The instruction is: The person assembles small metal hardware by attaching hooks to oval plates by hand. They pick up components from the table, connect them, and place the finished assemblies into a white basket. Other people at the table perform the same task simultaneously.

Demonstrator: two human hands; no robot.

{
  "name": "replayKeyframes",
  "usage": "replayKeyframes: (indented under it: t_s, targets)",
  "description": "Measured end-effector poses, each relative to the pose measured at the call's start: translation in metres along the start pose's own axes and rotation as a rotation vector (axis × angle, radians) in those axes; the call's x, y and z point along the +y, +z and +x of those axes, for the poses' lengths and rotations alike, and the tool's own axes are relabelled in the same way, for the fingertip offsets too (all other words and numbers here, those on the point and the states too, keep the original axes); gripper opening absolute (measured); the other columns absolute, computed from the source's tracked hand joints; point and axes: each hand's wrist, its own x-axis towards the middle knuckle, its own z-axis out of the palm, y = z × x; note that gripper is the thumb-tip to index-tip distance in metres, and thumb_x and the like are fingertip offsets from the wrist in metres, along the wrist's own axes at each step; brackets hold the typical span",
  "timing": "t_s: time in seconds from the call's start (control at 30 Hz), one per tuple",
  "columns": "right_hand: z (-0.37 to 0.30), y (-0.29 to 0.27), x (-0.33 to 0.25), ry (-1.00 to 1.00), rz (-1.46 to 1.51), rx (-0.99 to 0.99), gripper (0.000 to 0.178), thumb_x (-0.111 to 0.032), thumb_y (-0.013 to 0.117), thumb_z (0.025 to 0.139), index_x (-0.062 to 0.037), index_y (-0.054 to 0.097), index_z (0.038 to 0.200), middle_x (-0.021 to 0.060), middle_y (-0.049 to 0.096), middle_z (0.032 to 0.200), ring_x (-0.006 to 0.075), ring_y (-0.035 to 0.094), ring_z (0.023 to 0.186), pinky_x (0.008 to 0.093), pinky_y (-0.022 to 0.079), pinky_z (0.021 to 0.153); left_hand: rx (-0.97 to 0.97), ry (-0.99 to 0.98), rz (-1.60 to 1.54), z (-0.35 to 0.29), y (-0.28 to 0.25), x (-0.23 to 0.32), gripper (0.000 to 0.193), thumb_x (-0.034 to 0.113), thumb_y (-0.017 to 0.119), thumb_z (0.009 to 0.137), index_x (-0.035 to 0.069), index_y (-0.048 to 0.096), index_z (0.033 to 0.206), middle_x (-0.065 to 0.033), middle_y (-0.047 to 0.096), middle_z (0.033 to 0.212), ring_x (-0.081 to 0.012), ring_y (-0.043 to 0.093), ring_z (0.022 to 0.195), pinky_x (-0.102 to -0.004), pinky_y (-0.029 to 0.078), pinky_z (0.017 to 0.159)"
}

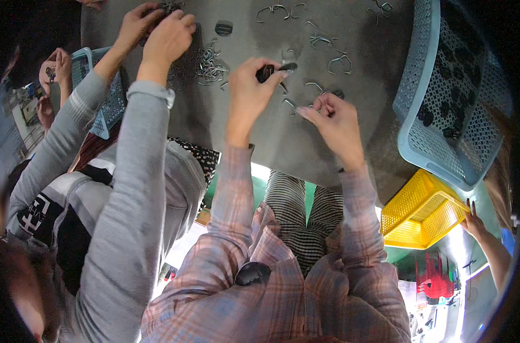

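Note:
My left hand [249, 94] is closed on a small dark oval piece [288, 67], pinched between thumb and fingertips above the grey table. Another dark ribbed piece [264, 74] shows inside the curl of its fingers. To the right, my right hand [338, 127] is lower over the table, with fingers curled and thumb pointing left. A bent metal wire piece [289, 104] lies by its thumb tip; whether the fingers grip anything is hard to see. Partly hidden behind that hand is one more dark piece [336, 93].
Bent wires [212, 66] lie heaped left of my hands, with several loose wires [320, 40] farther off. A dark piece [223, 28] rests nearby. At right stand a blue basket [406, 137] holding dark pieces and a yellow basket [423, 223]. A co-worker's hands [168, 40] work at left.

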Motion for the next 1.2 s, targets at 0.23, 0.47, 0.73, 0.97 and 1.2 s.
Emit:
replayKeyframes:
  t_s: [0.23,0.47,0.73,0.97,1.2]
  targets:
    - [-0.036,-0.019,0.026,0.006,1.549,-0.091,0.022,-0.018,0.058,0.086,-0.0033,0.046,0.096,0.0115,0.055,0.092,0.0173,0.056,0.074,0.0234,0.045,0.049,-0.171,-0.262,-0.420,-0.007,-0.031,0.027,0.020,0.018,0.074,0.073,0.000,0.068,0.082,-0.0006,0.058,0.064,-0.0079,0.049,0.051,-0.0236,0.038,0.049]
    - [-0.016,-0.038,0.025,0.035,1.075,-0.003,0.022,-0.020,0.061,0.085,-0.0042,0.054,0.099,0.0090,0.059,0.083,0.0204,0.060,0.072,0.0281,0.049,0.053,-0.255,-0.227,-1.108,-0.005,-0.029,-0.001,0.022,0.010,0.048,0.076,-0.002,0.055,0.093,-0.0157,0.060,0.098,-0.0237,0.063,0.086,-0.0303,0.053,0.061]
    - [-0.002,-0.031,0.014,-0.129,-0.470,0.337,0.027,-0.024,0.071,0.075,-0.0136,0.060,0.097,0.0105,0.059,0.067,0.0252,0.059,0.059,0.0345,0.044,0.053,-0.468,-0.212,-0.341,-0.033,0.009,0.034,0.031,0.024,0.070,0.076,0.006,0.060,0.098,-0.0046,0.057,0.067,-0.0191,0.057,0.063,-0.0305,0.045,0.053]
    - [-0.017,-0.038,0.004,0.023,0.091,0.205,0.019,-0.015,0.070,0.074,-0.0067,0.059,0.087,0.0084,0.057,0.062,0.0206,0.059,0.057,0.0325,0.044,0.053,-0.266,0.066,0.119,-0.067,0.045,0.039,0.032,0.031,0.074,0.071,0.011,0.062,0.093,-0.0131,0.063,0.070,-0.0297,0.063,0.065,-0.0373,0.046,0.056]
    - [-0.061,-0.035,-0.031,-0.192,0.023,0.430,0.015,-0.007,0.070,0.072,-0.0041,0.058,0.081,0.0049,0.054,0.060,0.0115,0.053,0.051,0.0251,0.043,0.049,-0.157,0.110,0.087,-0.074,0.025,0.040,0.020,0.021,0.067,0.074,0.008,0.063,0.088,-0.0136,0.062,0.065,-0.0307,0.062,0.059,-0.0376,0.047,0.055]
